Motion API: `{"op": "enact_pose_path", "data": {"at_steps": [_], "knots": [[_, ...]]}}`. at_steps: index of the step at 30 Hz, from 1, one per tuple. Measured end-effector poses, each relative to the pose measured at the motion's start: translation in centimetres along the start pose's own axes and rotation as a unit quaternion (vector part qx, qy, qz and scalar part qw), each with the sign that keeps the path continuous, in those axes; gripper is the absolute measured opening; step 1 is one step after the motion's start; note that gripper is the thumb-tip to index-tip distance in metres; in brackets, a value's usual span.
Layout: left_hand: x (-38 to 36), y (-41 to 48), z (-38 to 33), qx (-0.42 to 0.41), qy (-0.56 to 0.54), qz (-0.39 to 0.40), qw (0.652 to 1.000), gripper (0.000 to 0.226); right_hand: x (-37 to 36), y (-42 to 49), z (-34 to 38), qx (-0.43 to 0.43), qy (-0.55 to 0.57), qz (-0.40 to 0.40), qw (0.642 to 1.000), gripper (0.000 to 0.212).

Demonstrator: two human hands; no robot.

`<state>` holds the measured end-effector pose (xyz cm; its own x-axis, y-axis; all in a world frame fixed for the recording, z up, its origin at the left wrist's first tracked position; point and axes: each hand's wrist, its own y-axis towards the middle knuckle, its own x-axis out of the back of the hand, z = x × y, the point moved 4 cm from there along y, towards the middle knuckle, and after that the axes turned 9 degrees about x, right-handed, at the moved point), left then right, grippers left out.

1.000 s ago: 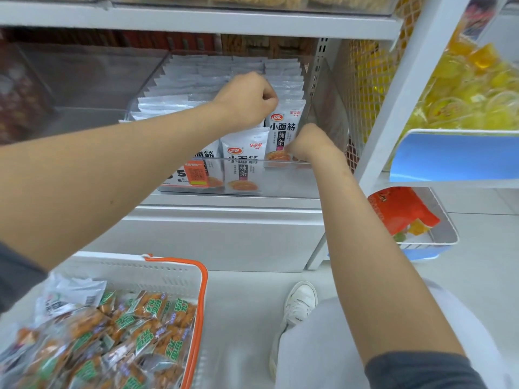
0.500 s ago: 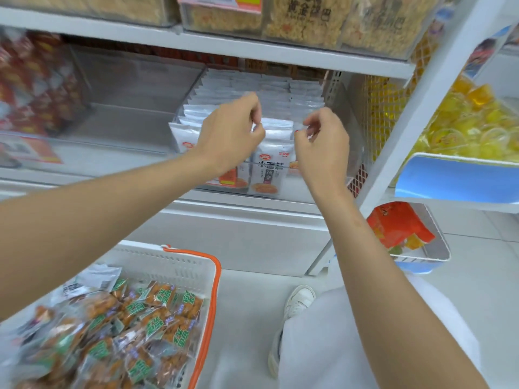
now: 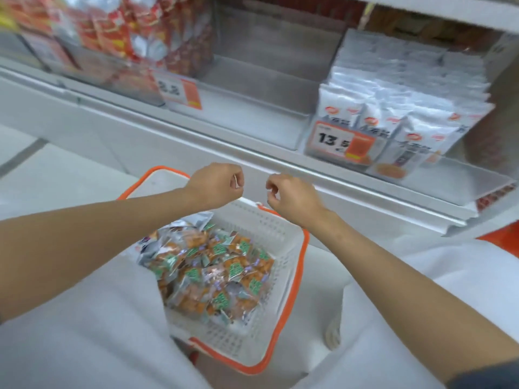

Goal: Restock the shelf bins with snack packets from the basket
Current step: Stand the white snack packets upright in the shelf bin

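With my left hand (image 3: 217,185) and right hand (image 3: 292,197) loosely curled and holding nothing at mid-frame, I should reach down into the basket (image 3: 276,228), gather a firm bunch of snack packets (image 3: 213,270) at lower centre, then lift them to the shelf bin (image 3: 252,108) at upper centre.

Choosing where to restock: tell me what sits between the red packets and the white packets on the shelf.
A clear bin with nothing visible inside, flanked by red packets and white packets; head view.
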<state>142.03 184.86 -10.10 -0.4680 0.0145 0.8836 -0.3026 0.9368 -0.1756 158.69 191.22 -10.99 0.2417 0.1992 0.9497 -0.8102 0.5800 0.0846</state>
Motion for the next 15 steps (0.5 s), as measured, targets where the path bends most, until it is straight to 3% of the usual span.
{"op": "enact_pose_path", "data": {"at_steps": [6, 10, 15], "knots": [[-5.0, 0.2, 9.0, 0.090, 0.104, 0.104, 0.985, 0.007, -8.1, 1.8, 1.6, 0.030, -0.041, 0.215, 0.975, 0.024], [-9.0, 0.0, 14.6, 0.127, 0.211, 0.177, 0.953, 0.035, -11.3, 1.7, 2.3, 0.056, -0.046, 0.274, 0.959, 0.021], [-10.8, 3.0, 19.1, 0.222, 0.151, 0.095, 0.959, 0.061, -12.0, 1.2, 1.6, 0.046, -0.035, 0.272, 0.961, 0.021]]}}
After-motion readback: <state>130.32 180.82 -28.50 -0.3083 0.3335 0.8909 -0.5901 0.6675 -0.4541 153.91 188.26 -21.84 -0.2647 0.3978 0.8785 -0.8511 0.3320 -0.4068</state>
